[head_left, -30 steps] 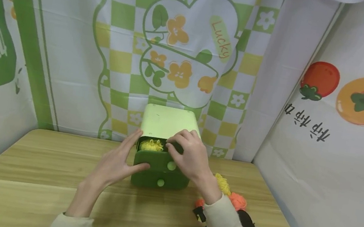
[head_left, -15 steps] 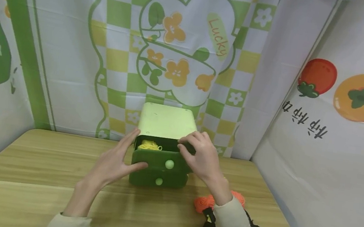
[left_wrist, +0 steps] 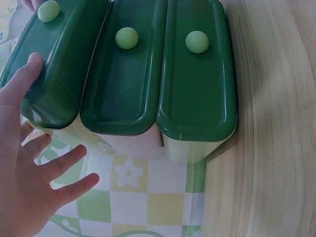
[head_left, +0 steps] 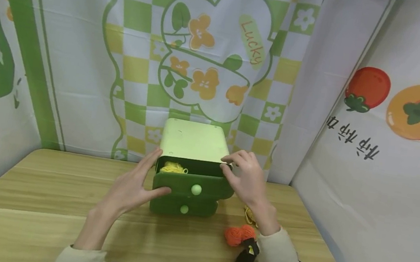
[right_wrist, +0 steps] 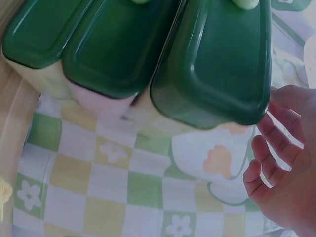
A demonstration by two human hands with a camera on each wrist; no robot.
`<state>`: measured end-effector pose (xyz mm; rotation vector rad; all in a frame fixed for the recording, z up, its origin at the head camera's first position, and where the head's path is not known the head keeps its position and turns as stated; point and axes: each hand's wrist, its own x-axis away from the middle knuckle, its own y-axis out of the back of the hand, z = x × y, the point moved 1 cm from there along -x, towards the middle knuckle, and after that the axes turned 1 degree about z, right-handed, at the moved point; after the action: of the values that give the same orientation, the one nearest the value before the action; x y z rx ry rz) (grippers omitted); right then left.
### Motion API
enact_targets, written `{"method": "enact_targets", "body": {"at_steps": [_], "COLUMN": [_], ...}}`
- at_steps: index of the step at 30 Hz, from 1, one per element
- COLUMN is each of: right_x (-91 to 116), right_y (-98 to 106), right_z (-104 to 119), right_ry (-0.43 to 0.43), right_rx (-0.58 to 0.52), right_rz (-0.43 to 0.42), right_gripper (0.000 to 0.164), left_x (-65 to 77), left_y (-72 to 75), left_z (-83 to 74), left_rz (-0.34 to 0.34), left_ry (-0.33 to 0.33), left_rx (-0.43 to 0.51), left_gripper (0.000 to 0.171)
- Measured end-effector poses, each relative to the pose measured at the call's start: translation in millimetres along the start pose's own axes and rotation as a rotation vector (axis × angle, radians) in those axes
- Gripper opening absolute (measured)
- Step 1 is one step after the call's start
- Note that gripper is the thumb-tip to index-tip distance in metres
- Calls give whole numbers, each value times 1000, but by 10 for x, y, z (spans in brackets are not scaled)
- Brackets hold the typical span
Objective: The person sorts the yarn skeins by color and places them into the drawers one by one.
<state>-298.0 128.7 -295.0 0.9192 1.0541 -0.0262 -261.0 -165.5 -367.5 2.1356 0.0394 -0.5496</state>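
Note:
A small cabinet (head_left: 194, 140) with a pale green top and dark green drawer fronts stands against the back cloth. Its top drawer (head_left: 176, 184) is pulled out, and a yellow yarn ball (head_left: 173, 168) shows inside at the left. My left hand (head_left: 124, 193) rests at the cabinet's left side, its thumb against the drawer front and, in the left wrist view, the other fingers spread. My right hand (head_left: 249, 181) is at the drawer's upper right corner, fingers loosely bent. In the right wrist view nothing shows in the right hand (right_wrist: 291, 163).
To the right of the cabinet lie orange yarn balls (head_left: 239, 235), a black bundle (head_left: 246, 257) and some yellow yarn (head_left: 249, 216). The right forearm partly covers more black material. Printed cloth walls surround the wooden table (head_left: 43, 197) at the back and sides.
My right hand has moved right, from over the drawer opening to its right corner, uncovering the drawer's inside. The left hand stays against the cabinet. The head view has shifted slightly.

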Motion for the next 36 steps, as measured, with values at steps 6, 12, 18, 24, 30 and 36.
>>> {"method": "enact_targets", "body": {"at_steps": [6,12,18,24,30,36], "right_x": [47,123,187,290,422,522], "right_y": [70,80,91,93,67,33], "right_z": [-124,-236,-344,-486,-668,-840], "right_ry": [-55,-94,-85,-163,-231,-266], "right_rx": [21,1,7,14,45,60], "right_rz": [-5,7,-31,15,77,152], "right_gripper": [10,11,13,12,14,17], "left_x": [-13,-15,-7,-2,-1,-5], "left_y": [-3,4,8,6,-3,-9], "left_z": [-6,-2,-2,0,4,6], "left_rz": [-1,-3,1,1,12,11], "left_ry": [1,-2,1,1,6,7], "left_rx": [21,25,29,25,23,24], "left_gripper": [103,103,104,103,103,103]}}
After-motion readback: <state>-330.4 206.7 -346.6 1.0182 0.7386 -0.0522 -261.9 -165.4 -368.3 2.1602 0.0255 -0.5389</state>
